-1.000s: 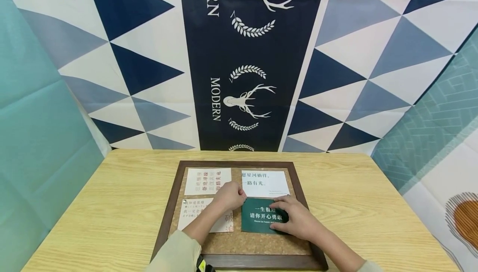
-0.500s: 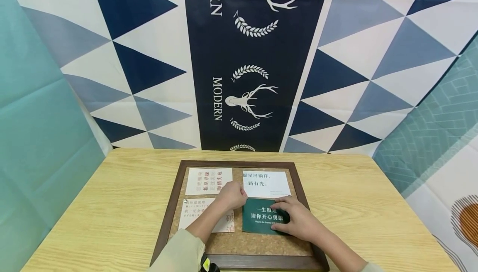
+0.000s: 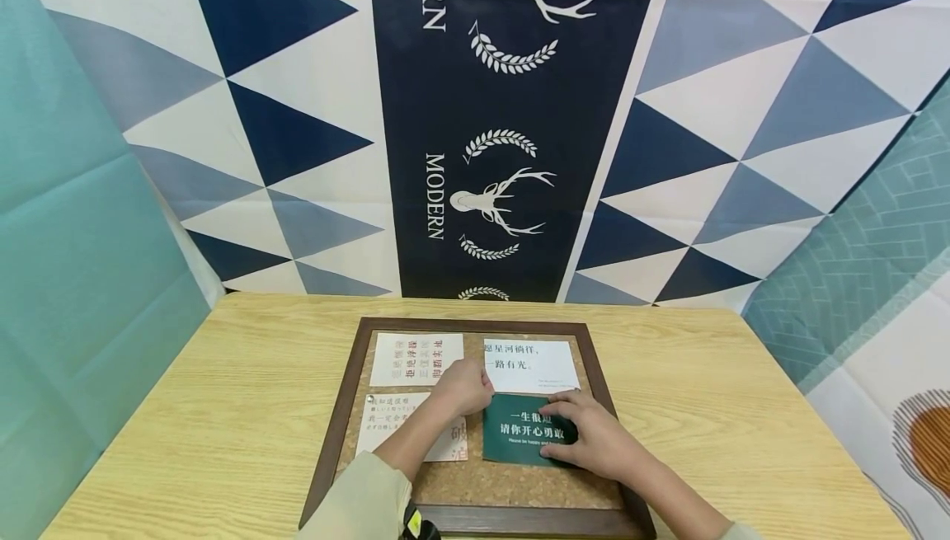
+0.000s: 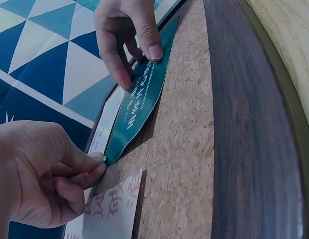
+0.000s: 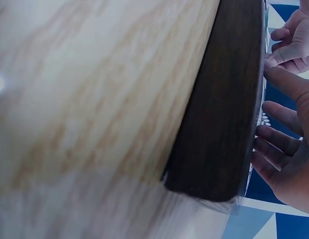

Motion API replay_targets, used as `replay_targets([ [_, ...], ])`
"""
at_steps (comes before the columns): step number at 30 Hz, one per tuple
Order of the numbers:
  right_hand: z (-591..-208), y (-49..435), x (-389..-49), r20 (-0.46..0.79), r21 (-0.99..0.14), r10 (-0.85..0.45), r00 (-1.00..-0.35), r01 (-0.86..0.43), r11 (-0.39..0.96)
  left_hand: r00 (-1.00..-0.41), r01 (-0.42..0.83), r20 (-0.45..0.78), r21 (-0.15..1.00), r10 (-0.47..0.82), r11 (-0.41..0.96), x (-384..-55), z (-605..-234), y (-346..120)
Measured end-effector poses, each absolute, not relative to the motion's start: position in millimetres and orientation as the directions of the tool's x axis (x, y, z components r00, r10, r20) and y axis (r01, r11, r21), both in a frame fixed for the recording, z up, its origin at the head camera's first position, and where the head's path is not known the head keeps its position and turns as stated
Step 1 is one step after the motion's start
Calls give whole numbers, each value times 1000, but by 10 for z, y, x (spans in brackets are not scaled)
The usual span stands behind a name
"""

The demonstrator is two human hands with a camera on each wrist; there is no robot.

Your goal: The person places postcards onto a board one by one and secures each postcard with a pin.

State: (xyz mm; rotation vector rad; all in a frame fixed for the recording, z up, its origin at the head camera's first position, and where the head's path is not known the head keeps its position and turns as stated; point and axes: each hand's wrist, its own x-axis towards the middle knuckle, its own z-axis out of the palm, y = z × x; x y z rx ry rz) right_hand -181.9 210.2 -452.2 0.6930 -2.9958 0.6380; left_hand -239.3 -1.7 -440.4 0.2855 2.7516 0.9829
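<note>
From the head view, a cork board [image 3: 475,482] in a dark wooden frame lies on a light wooden table [image 3: 223,408], with 4 cards on it: 3 white cards and 1 green card [image 3: 519,433] at the lower right of the cork. The left hand [image 3: 463,389] sits curled at the green card's upper left corner, and the right hand [image 3: 586,433] lies over the card's right half with fingers spread flat on it. A white card with black text [image 3: 530,363] sits just above the green one.

In the left wrist view, the left hand [image 4: 42,177] pinches the corner of the green card [image 4: 139,102] between thumb and forefinger, that corner raised a little off the cork. The right hand [image 4: 127,35] presses 2 fingertips down on the card's far end.

In the right wrist view, the dark frame [image 5: 219,109] fills the middle; the right hand [image 5: 289,149] shows straight, spread fingers, and the left hand [image 5: 294,42] is curled beyond it. The card itself is hidden here
</note>
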Motion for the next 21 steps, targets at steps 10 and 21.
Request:
replay_targets([
  [10, -4527, 2107, -1812, 78, -400, -412, -908, -407, 821, -954, 193, -107, 495, 280, 847, -2375, -4341, 9],
  [21, -4524, 2107, -1817, 80, -395, -412, -908, -408, 823, -957, 175, -118, 490, 264, 854, -2371, -4347, 36],
])
